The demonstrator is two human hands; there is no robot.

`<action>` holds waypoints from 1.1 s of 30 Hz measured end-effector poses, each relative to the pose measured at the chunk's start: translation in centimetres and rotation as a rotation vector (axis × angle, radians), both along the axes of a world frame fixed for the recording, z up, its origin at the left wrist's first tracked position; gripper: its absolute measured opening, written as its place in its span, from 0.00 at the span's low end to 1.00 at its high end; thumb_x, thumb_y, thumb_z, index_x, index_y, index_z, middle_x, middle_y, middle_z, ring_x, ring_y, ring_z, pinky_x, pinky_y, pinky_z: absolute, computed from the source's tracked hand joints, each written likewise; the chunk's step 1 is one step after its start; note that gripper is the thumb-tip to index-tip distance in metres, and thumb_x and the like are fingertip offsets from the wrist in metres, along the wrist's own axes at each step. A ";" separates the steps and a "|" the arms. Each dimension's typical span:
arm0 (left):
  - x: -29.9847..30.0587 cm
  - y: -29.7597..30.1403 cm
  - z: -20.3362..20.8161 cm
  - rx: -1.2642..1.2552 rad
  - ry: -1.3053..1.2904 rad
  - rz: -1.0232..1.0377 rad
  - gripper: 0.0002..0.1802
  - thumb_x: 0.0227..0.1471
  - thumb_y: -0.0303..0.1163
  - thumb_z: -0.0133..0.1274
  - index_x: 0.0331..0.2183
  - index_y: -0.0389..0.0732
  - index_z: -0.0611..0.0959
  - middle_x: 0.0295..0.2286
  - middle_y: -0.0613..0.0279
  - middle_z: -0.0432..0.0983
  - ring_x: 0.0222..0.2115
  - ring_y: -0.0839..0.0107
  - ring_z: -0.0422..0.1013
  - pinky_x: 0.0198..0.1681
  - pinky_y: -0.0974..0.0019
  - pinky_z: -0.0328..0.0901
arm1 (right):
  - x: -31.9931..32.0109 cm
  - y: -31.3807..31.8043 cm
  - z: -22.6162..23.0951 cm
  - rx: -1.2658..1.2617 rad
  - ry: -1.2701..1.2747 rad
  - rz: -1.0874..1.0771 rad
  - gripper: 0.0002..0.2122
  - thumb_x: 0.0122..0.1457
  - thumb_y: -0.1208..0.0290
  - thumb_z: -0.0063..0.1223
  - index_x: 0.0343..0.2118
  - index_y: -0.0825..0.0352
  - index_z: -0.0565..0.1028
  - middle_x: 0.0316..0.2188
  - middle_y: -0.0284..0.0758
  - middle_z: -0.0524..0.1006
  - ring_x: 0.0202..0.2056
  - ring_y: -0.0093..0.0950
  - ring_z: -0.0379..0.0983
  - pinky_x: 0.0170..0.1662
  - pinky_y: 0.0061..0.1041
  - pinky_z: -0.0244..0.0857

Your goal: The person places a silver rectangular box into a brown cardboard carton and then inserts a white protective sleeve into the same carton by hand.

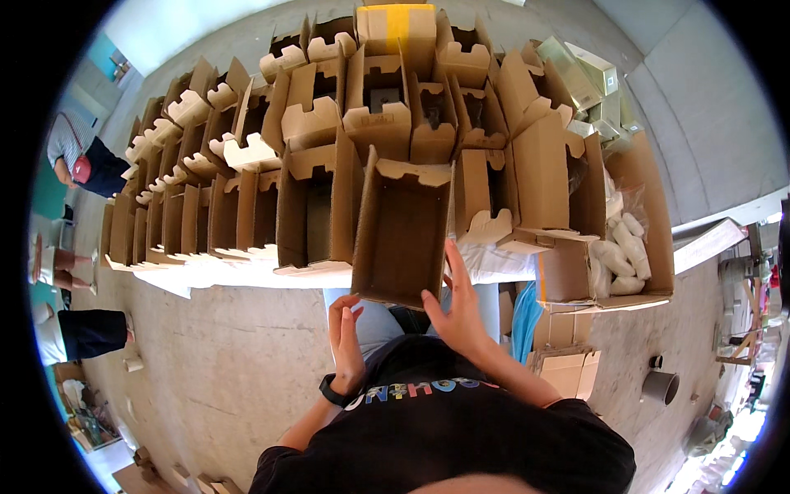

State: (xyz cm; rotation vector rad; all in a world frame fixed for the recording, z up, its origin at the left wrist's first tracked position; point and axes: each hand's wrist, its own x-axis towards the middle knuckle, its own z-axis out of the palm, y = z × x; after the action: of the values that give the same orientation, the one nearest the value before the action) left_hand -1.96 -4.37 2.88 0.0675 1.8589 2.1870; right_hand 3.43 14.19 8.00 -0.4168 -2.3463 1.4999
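In front of me an empty-looking brown cardboard box (403, 230) stands with its top open, at the near edge of the rows of boxes. My right hand (459, 317) holds its near right corner, the thumb at the near edge and the fingers along the right side. By the near left corner is my left hand (347, 344), its fingers apart and a little bent; whether the fingertips touch the cardboard I cannot tell. A dark band (335, 390) circles my left wrist.
Several open cardboard boxes (309, 210) stand in rows beyond and to the left. At right a larger carton (568, 272) holds white wrapped pieces (627, 251). Pale green boxes (605, 115) lie behind it. Other people (86, 152) are at the far left.
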 end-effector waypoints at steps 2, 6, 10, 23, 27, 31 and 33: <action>-0.5 0.3 0.0 0.013 0.015 -0.010 0.20 0.63 0.40 0.36 0.47 0.35 0.69 0.45 0.58 0.66 0.50 0.68 0.61 0.55 0.59 0.55 | 0.2 0.6 -0.3 -0.022 -0.008 -0.032 0.35 0.51 0.82 0.48 0.62 0.68 0.48 0.61 0.49 0.53 0.62 0.46 0.49 0.62 0.35 0.47; -1.5 1.8 -0.2 0.060 0.042 -0.077 0.24 0.63 0.40 0.34 0.53 0.34 0.64 0.52 0.55 0.61 0.56 0.66 0.56 0.60 0.59 0.49 | 0.1 1.7 0.5 -0.147 -0.014 -0.064 0.32 0.51 0.86 0.41 0.62 0.66 0.52 0.59 0.50 0.58 0.60 0.47 0.54 0.59 0.35 0.54; -1.5 4.0 -1.1 0.220 -0.096 -0.153 0.30 0.63 0.42 0.33 0.59 0.33 0.54 0.59 0.53 0.50 0.61 0.64 0.44 0.63 0.64 0.37 | -0.4 2.4 0.5 0.010 0.034 -0.098 0.30 0.51 0.89 0.34 0.60 0.67 0.55 0.58 0.52 0.59 0.59 0.48 0.57 0.57 0.36 0.56; -4.6 7.4 1.0 0.332 -0.115 -0.203 0.35 0.58 0.40 0.42 0.60 0.32 0.53 0.59 0.52 0.51 0.61 0.64 0.45 0.63 0.65 0.37 | -2.2 4.2 -1.2 0.160 0.130 -0.198 0.25 0.52 0.89 0.34 0.56 0.67 0.63 0.54 0.55 0.63 0.54 0.51 0.63 0.52 0.32 0.59; -4.9 7.4 1.0 0.317 -0.085 -0.198 0.34 0.58 0.36 0.44 0.60 0.32 0.53 0.60 0.51 0.49 0.61 0.64 0.45 0.63 0.64 0.39 | -2.6 4.7 -1.4 0.014 0.093 -0.229 0.24 0.54 0.88 0.34 0.55 0.68 0.63 0.53 0.51 0.66 0.55 0.42 0.64 0.52 0.28 0.58; -4.1 7.6 0.8 0.108 0.176 -0.071 0.30 0.60 0.34 0.40 0.61 0.36 0.53 0.60 0.55 0.50 0.57 0.67 0.53 0.59 0.66 0.46 | -2.4 5.7 -2.5 0.030 0.148 -0.243 0.23 0.55 0.87 0.34 0.56 0.68 0.63 0.52 0.43 0.68 0.53 0.31 0.65 0.52 0.23 0.57; -3.9 7.8 0.5 -0.005 0.280 0.042 0.29 0.61 0.34 0.39 0.60 0.38 0.54 0.58 0.59 0.53 0.51 0.71 0.58 0.55 0.70 0.52 | -2.0 6.3 -3.1 -0.077 0.120 -0.243 0.23 0.56 0.86 0.34 0.57 0.68 0.63 0.53 0.40 0.68 0.53 0.27 0.64 0.53 0.19 0.54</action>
State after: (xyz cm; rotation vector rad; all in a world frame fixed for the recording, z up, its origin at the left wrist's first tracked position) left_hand -5.89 3.40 3.40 0.3539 2.0253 2.2996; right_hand 1.38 20.51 4.94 -0.5915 -2.0681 1.4594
